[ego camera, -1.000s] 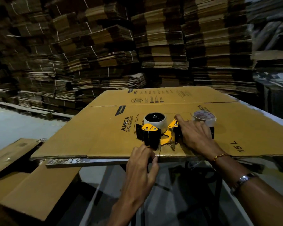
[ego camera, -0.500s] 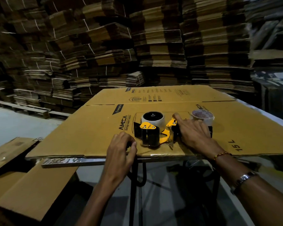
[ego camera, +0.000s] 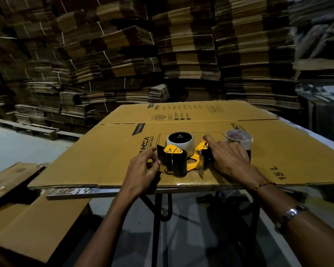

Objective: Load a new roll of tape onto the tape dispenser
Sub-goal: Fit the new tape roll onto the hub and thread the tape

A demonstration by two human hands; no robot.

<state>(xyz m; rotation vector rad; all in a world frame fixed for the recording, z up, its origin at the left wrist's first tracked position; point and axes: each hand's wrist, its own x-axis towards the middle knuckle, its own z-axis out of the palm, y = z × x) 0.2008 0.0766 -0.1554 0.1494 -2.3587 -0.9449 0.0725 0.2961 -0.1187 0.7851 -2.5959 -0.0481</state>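
A yellow and black tape dispenser (ego camera: 178, 160) lies on its side on a flattened cardboard box (ego camera: 108, 151) that covers the table. A pale roll of tape (ego camera: 189, 145) sits on its black hub. My right hand (ego camera: 229, 157) lies flat over the dispenser's black handle and presses it down, the index finger straight along the yellow arm. My left hand (ego camera: 143, 166) is at the dispenser's left end, thumb and curled fingers pinching the edge of its black front flap. A second tape roll (ego camera: 239, 138) with red print stands just beyond my right fingers.
Tall stacks of bundled flat cartons (ego camera: 181, 54) rise close behind the table. More flat cardboard sheets (ego camera: 31, 224) lie low at the left. The table's metal front edge (ego camera: 75, 191) shows under the box, with black legs (ego camera: 156, 209) below.
My left hand left the table's front edge, swung left, then rose to the dispenser's black flap. My right hand stayed on the handle.
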